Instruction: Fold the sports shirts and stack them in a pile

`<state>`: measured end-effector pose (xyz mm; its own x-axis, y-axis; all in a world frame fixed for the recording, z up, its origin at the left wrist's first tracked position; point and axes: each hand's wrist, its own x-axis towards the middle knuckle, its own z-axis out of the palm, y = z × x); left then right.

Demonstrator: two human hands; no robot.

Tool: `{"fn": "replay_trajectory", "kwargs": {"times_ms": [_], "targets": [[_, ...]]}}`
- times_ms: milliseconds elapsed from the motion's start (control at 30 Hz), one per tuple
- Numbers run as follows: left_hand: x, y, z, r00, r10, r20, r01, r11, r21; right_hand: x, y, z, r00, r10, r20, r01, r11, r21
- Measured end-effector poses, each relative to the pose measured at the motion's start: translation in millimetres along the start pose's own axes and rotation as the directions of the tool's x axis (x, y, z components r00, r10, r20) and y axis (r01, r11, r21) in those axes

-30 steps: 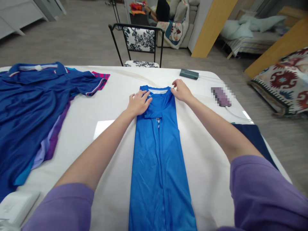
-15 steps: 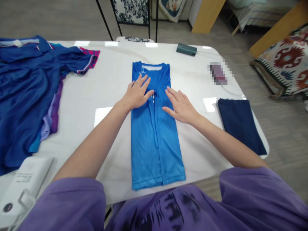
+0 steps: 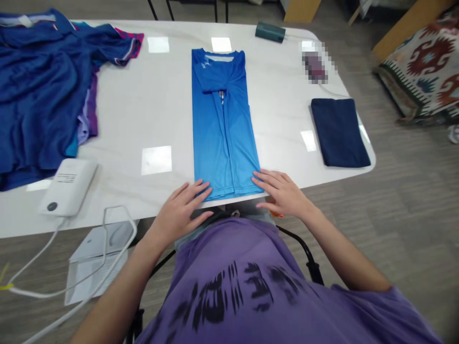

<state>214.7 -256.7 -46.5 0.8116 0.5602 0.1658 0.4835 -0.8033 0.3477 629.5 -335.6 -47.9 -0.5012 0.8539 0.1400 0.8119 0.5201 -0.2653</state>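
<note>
A blue T-shirt [image 3: 211,138], its sides folded inward into a long strip, lies on the white table with the collar at the far end. My left hand [image 3: 182,210] is at the near left corner of its hem, fingers spread and fingertips on the fabric. At the near right corner, my right hand [image 3: 281,191] touches the cloth with its fingertips, fingers stretched out and thumb apart. Neither hand grips the shirt.
Dark blue shirts lie piled [image 3: 39,95] on the left. A white device [image 3: 70,186] with a cable sits at the table's near left edge. On the right are a folded navy cloth [image 3: 339,131], a dark green box [image 3: 270,32] and a blurred-out object [image 3: 315,67].
Both hands have moved from the shirt's upper part down to its hem, nearer my body. The head view has tilted down. The shirt's folds look flatter, with a sleeve visible across the top.
</note>
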Motion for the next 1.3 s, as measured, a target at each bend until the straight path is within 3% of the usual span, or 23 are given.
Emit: {"fn": "replay_trajectory", "kwargs": {"times_ms": [100, 233, 367, 467, 600, 667, 733, 800, 867, 1000, 1100, 1167, 1233, 1300], "targets": [[-20, 6, 9.1, 0.999, 0.046, -0.027, -0.044, 0.997, 0.068, -15, -12, 6, 1.000, 0.009, -0.021, -0.010, 0.997, -0.072], [-34, 12, 21.0, 0.984, 0.105, -0.143, -0.087, 0.988, 0.129, -30, -28, 11, 0.995, 0.016, -0.097, -0.031, 0.987, -0.156], [-43, 22, 18.1, 0.951, 0.139, -0.278, -0.118, 0.989, 0.088, -38, -46, 2, 0.991, -0.009, -0.135, -0.003, 0.996, -0.085], [-52, 44, -4.9, 0.953, 0.080, -0.293, -0.117, 0.987, -0.111, -48, -61, -19, 0.996, -0.015, -0.093, 0.026, 0.993, 0.118], [-55, 81, -53.7, 0.966, -0.042, -0.254, -0.057, 0.928, -0.368, -57, -76, -61, 0.999, -0.004, -0.038, 0.019, 0.917, 0.398], [-40, 90, -77.7, 0.952, -0.156, -0.263, 0.035, 0.910, -0.413, -51, -77, -84, 0.997, 0.040, -0.070, -0.004, 0.896, 0.444], [-9, 85, -97.1, 0.910, -0.265, -0.318, 0.122, 0.906, -0.405, -32, -70, -105, 0.985, 0.120, -0.125, -0.052, 0.893, 0.447], [34, 64, -110.8, 0.855, -0.315, -0.411, 0.159, 0.915, -0.370, 1, -51, -123, 0.954, 0.235, -0.185, -0.136, 0.891, 0.433], [87, 28, -119.3, 0.806, -0.329, -0.492, 0.165, 0.923, -0.347, 44, -21, -136, 0.918, 0.334, -0.216, -0.219, 0.878, 0.426], [203, -74, -123.0, 0.765, -0.356, -0.537, 0.196, 0.923, -0.332, 152, 73, -141, 0.886, 0.406, -0.222, -0.257, 0.831, 0.493], [281, -154, -113.2, 0.792, -0.409, -0.452, 0.311, 0.909, -0.279, 235, 154, -122, 0.876, 0.439, -0.202, -0.289, 0.811, 0.509], [320, -195, -100.6, 0.807, -0.470, -0.357, 0.421, 0.882, -0.210, 282, 198, -104, 0.868, 0.470, -0.158, -0.371, 0.827, 0.422], [345, -222, -84.0, 0.795, -0.534, -0.288, 0.512, 0.845, -0.151, 315, 225, -84, 0.844, 0.520, -0.129, -0.478, 0.839, 0.261], [353, -231, -65.0, 0.773, -0.559, -0.301, 0.554, 0.825, -0.112, 334, 233, -64, 0.816, 0.557, -0.155, -0.549, 0.831, 0.093]]}}
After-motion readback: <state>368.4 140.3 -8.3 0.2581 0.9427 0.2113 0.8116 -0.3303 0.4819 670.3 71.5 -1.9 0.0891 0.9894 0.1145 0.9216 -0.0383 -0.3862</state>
